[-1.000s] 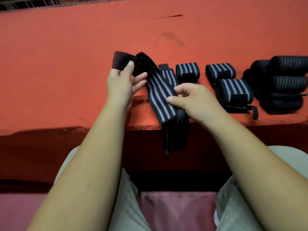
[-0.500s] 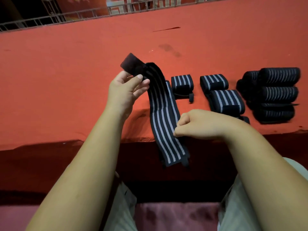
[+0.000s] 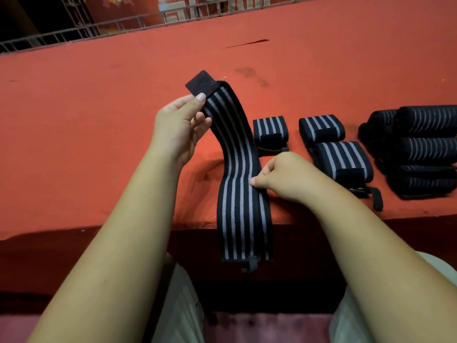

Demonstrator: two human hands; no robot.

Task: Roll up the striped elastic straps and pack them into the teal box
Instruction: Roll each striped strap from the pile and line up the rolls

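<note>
A long black strap with grey stripes (image 3: 237, 184) lies unrolled from the red table over its front edge and hangs down. My left hand (image 3: 180, 127) holds its upper end just below the black fastener patch (image 3: 200, 82), thumb on top. My right hand (image 3: 284, 177) pinches the strap's right edge at mid length. Three rolled striped straps sit to the right: a small roll (image 3: 269, 131), a second roll (image 3: 321, 128) and a bigger roll (image 3: 343, 160). No teal box is in view.
A stack of several dark rolled straps (image 3: 420, 149) stands at the far right of the red table (image 3: 99, 120). A metal railing (image 3: 123, 23) runs behind the table. My knees are below the table's front edge.
The strap has been straightened and now hangs longer over the table edge. My left hand turned the upper end stripes-up; my right hand moved up along the strap's right edge.
</note>
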